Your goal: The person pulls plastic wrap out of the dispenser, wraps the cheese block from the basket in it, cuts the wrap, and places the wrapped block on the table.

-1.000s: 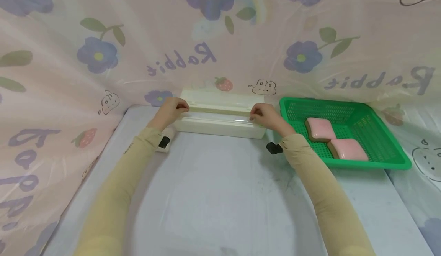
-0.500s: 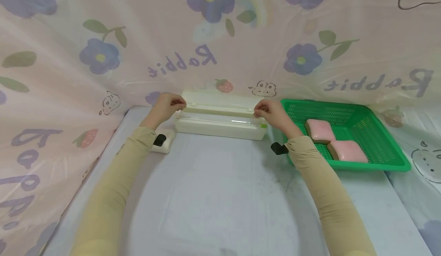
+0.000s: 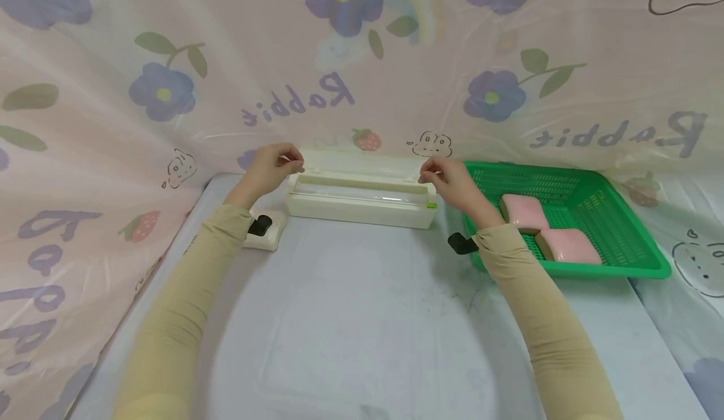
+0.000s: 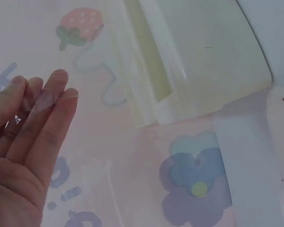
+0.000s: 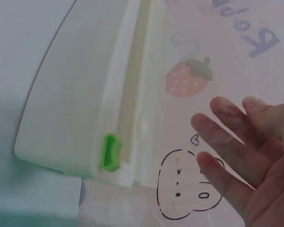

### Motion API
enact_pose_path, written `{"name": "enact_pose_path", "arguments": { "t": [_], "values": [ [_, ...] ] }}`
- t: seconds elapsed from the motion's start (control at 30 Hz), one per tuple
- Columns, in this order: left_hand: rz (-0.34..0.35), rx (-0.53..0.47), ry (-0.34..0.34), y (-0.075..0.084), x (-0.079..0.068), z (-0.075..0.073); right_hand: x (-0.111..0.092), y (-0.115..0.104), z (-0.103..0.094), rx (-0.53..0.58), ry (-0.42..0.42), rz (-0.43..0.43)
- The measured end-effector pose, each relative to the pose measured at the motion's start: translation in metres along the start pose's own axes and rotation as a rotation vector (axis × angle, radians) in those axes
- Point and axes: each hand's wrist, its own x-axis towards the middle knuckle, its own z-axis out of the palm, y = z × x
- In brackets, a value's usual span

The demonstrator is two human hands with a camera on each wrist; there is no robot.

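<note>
A white cling film dispenser (image 3: 362, 211) lies at the back of the table, its lid (image 3: 362, 161) tipped back and a green slider (image 3: 432, 205) at the right end of its front bar. My left hand (image 3: 270, 170) is above the dispenser's left end. Between its thumb and fingers it pinches clear cling film (image 4: 46, 99), which shows as a glossy crease in the left wrist view. At the other end my right hand (image 3: 449, 180) pinches the film between thumb and fingertip, its remaining fingers spread behind the sheet. The film is nearly invisible in the head view.
Right of the dispenser stands a green basket (image 3: 616, 271) with two pink-topped square slabs (image 3: 568, 245) in it. An off-white square block (image 3: 270, 236) lies beneath the left wrist. A patterned plastic curtain (image 3: 396, 105) hangs close behind the dispenser.
Both hands have risen from the dispenser's opening and drawn slightly apart, the left one to the left, the right one to the right. The dispenser stays put with its lid back.
</note>
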Motion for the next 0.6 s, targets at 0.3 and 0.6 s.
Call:
{"name": "enact_pose_path", "arguments": {
  "t": [0.3, 0.6],
  "values": [
    [0.08, -0.053, 0.063, 0.007, -0.002, -0.006, -0.006, -0.014, -0.008, 0.061, 0.023, -0.026],
    [0.15, -0.03, 0.126, 0.019, -0.005, -0.015, -0.008, -0.026, -0.017, 0.082, 0.059, -0.052]
  ]
}}
